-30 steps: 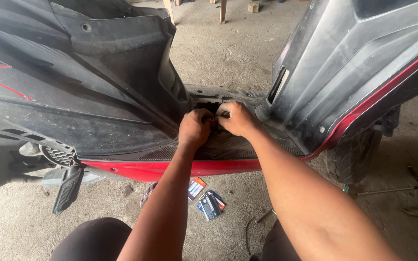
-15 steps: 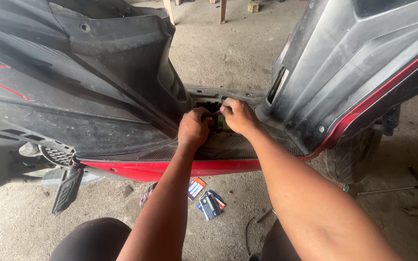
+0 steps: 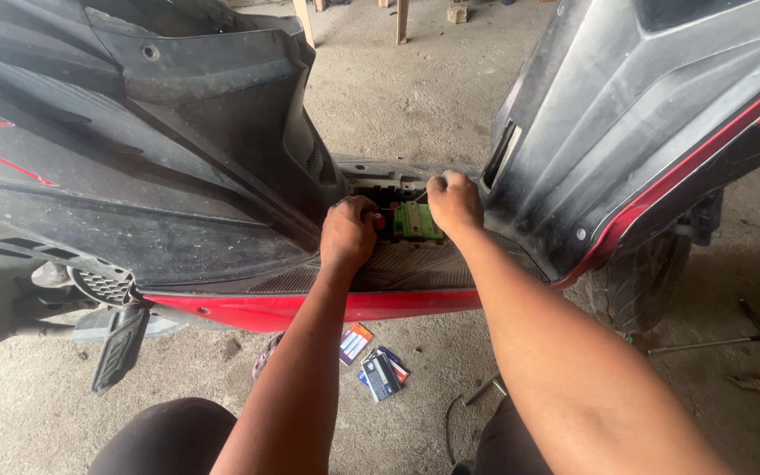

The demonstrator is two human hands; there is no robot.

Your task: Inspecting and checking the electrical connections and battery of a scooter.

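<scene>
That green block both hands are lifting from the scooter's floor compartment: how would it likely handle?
The green block looks rigid and boxy, so it probably won't flex. Both the left hand and right hand are on it, hinting it is heavy for its size. Flat sides suggest it won't roll, though the tight compartment may snag it.

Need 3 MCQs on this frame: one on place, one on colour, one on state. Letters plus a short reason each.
1. Where is the green box-shaped battery?
A. On the concrete floor
B. In the open compartment in the scooter's ribbed black footboard
C. On the tyre

2. What colour is the scooter's lower trim strip?
A. Red
B. Yellow
C. White

3. What is the right hand doing?
A. Hanging free
B. Resting on the floor
C. Gripping the battery's right end

B: the battery sits in the footboard opening between both hands.
A: the strip under the footboard is red.
C: the fingers close over the battery; the left hand is at its left end.
</scene>
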